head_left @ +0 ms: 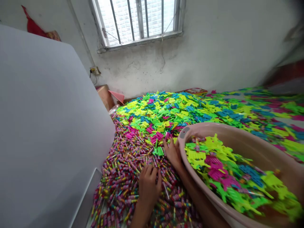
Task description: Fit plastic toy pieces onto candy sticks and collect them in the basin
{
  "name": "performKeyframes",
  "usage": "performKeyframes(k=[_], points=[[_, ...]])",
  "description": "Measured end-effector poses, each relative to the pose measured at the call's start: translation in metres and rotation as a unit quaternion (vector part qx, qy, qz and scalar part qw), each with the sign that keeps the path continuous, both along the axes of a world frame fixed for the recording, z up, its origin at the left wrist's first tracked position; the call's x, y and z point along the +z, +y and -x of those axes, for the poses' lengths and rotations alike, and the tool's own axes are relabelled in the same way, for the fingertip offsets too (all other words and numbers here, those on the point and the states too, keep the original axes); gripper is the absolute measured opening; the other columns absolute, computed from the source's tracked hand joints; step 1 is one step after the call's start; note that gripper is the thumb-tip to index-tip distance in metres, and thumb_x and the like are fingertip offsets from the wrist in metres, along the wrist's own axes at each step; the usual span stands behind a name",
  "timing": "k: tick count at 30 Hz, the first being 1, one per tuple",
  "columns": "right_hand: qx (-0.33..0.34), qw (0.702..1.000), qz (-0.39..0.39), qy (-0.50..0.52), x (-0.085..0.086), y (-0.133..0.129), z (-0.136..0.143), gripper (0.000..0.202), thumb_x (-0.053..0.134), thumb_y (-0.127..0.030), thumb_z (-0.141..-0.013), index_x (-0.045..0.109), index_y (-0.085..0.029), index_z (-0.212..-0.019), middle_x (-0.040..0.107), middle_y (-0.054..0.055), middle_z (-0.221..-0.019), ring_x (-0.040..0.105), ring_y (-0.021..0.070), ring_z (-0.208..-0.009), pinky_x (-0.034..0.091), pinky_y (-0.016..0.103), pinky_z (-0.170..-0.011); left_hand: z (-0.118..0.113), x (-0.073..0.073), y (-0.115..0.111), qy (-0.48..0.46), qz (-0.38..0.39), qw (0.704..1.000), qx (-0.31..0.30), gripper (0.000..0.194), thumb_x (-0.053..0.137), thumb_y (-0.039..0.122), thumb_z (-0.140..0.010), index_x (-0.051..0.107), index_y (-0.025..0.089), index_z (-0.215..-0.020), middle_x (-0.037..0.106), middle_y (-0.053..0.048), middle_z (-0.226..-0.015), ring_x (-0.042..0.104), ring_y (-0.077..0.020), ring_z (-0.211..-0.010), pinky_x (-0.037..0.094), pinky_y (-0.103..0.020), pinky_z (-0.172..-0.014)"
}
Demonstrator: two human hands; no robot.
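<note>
"Many small pink-banded tubes (123, 180) are lying in a heap; what's touching them?"

"The left hand (149, 182) is resting on them, fingers curving; I can't tell whether it's gripping any."

"And the right hand (172, 153)?"

"Its fingers are standing apart beside a green plastic piece (158, 151), next to a pink basin (220, 127) holding bright pieces (216, 167). A barred window (123, 25) is showing beyond."

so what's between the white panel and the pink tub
The head view shows mostly purplish stick-like pieces, some green and pink pieces, plus the left hand and right hand.
</note>
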State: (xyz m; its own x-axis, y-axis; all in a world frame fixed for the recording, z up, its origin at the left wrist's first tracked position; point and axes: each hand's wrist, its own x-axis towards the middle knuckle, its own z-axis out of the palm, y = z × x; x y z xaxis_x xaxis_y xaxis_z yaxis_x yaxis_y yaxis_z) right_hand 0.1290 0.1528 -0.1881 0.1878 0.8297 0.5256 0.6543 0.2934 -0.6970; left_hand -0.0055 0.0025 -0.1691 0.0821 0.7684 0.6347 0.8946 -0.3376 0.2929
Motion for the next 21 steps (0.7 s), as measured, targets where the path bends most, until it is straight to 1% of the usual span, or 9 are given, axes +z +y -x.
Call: performKeyframes(k=[3,7,9,11,13,15,16,18,21], points=[[-0.009,1.000,0.010,-0.004,0.003,0.001,0.000,0.040,0.048,-0.043,-0.093,0.073,-0.018,-0.111,0.063,0.023,-0.129,0.047,0.0437,-0.131,0.028,0.058,-0.111,0.001,0.001,0.000,-0.006,-0.005,1.000,0.006,0.010,0.055,0.011,-0.091,0.060,0.019,-0.088,0.065,-0.006,-0.093,0.061,-0.0231,-0.090,0.052,-0.039,-0.084],[0.018,1.000,0.008,-0.012,0.010,-0.002,-0.001,0.039,0.046,-0.041,-0.093,0.072,-0.015,-0.108,0.070,0.018,-0.118,0.057,0.0347,-0.120,0.037,0.050,-0.109,0.001,0.000,0.002,-0.002,0.001,1.000,0.005,0.010,0.056,0.011,-0.089,0.060,0.019,-0.087,0.066,-0.005,-0.093,0.062,-0.0235,-0.089,0.053,-0.040,-0.082],[0.012,1.000,0.006,-0.008,0.012,-0.004,-0.001,0.041,0.043,-0.040,-0.094,0.071,-0.015,-0.110,0.070,0.017,-0.116,0.058,0.0322,-0.118,0.038,0.048,-0.108,0.001,-0.001,0.002,0.001,0.003,1.000,0.007,0.010,0.056,0.011,-0.089,0.060,0.020,-0.087,0.066,-0.005,-0.092,0.063,-0.0239,-0.090,0.053,-0.040,-0.083],[-0.013,1.000,0.012,0.001,0.013,-0.006,-0.001,0.041,0.044,-0.039,-0.093,0.069,-0.014,-0.114,0.067,0.021,-0.120,0.054,0.0346,-0.122,0.036,0.050,-0.109,0.000,-0.002,0.002,0.004,0.005,1.000,0.010,0.010,0.055,0.012,-0.090,0.061,0.020,-0.087,0.067,-0.005,-0.093,0.063,-0.0241,-0.090,0.052,-0.040,-0.084],[-0.032,0.999,0.020,0.007,0.012,-0.006,0.001,0.039,0.050,-0.037,-0.089,0.068,-0.012,-0.114,0.063,0.025,-0.125,0.049,0.0395,-0.128,0.032,0.055,-0.109,0.000,-0.002,0.002,0.009,0.007,1.000,0.012,0.010,0.055,0.012,-0.090,0.061,0.020,-0.087,0.067,-0.005,-0.092,0.063,-0.0240,-0.090,0.052,-0.040,-0.083],[-0.029,0.999,0.024,0.010,0.012,-0.005,0.002,0.033,0.055,-0.033,-0.085,0.070,-0.013,-0.105,0.062,0.025,-0.127,0.047,0.0417,-0.129,0.030,0.057,-0.111,-0.001,-0.001,0.001,0.015,0.009,1.000,0.015,0.011,0.055,0.013,-0.090,0.060,0.020,-0.084,0.067,-0.004,-0.088,0.063,-0.0235,-0.088,0.051,-0.040,-0.082],[-0.020,0.999,0.023,0.011,0.012,-0.004,0.002,0.029,0.055,-0.031,-0.083,0.071,-0.014,-0.100,0.063,0.024,-0.127,0.048,0.0410,-0.129,0.030,0.056,-0.111,-0.001,-0.001,0.001,0.018,0.010,1.000,0.015,0.012,0.055,0.013,-0.090,0.060,0.020,-0.082,0.066,-0.004,-0.085,0.062,-0.0233,-0.085,0.050,-0.040,-0.081],[0.001,1.000,0.018,0.020,0.011,-0.003,0.001,0.023,0.055,-0.030,-0.082,0.071,-0.016,-0.091,0.065,0.021,-0.125,0.052,0.0378,-0.126,0.031,0.054,-0.113,-0.001,-0.001,0.001,0.023,0.011,1.000,0.013,0.015,0.056,0.014,-0.091,0.058,0.020,-0.078,0.064,-0.002,-0.079,0.061,-0.0226,-0.081,0.049,-0.039,-0.079],[0.026,0.998,0.005,0.048,0.010,-0.002,-0.002,0.020,0.056,-0.033,-0.081,0.068,-0.018,-0.086,0.069,0.018,-0.119,0.056,0.0337,-0.120,0.034,0.050,-0.112,-0.001,-0.002,0.001,0.025,0.007,1.000,0.007,0.018,0.056,0.015,-0.091,0.057,0.020,-0.074,0.063,-0.001,-0.074,0.060,-0.0215,-0.078,0.047,-0.038,-0.077]])
